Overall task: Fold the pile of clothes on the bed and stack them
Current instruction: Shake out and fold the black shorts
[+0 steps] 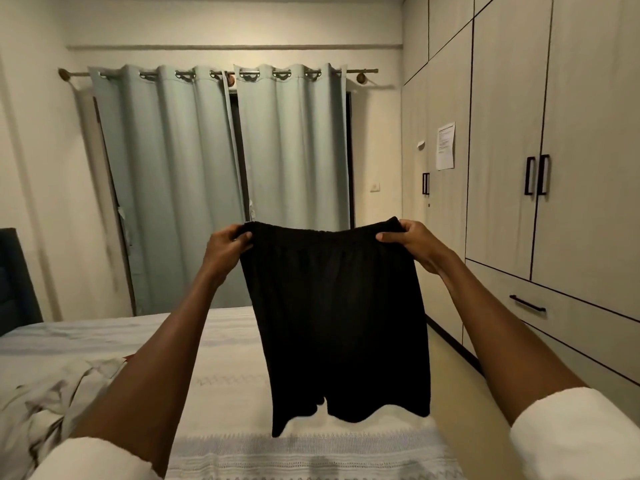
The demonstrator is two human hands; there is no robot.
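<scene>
A pair of black shorts (339,323) hangs in the air in front of me, waistband up, legs dangling just above the bed (221,382). My left hand (227,245) pinches the left end of the waistband. My right hand (410,242) pinches the right end. Both arms are stretched forward at chest height. A crumpled pale garment (52,400) lies on the bed at the lower left, partly hidden by my left arm.
The bed has a white and pale blue patterned cover. Pale green curtains (207,174) hang at the far wall. A tall wardrobe (519,168) with black handles lines the right side, with a narrow floor strip between it and the bed. A dark headboard (14,278) stands at the left.
</scene>
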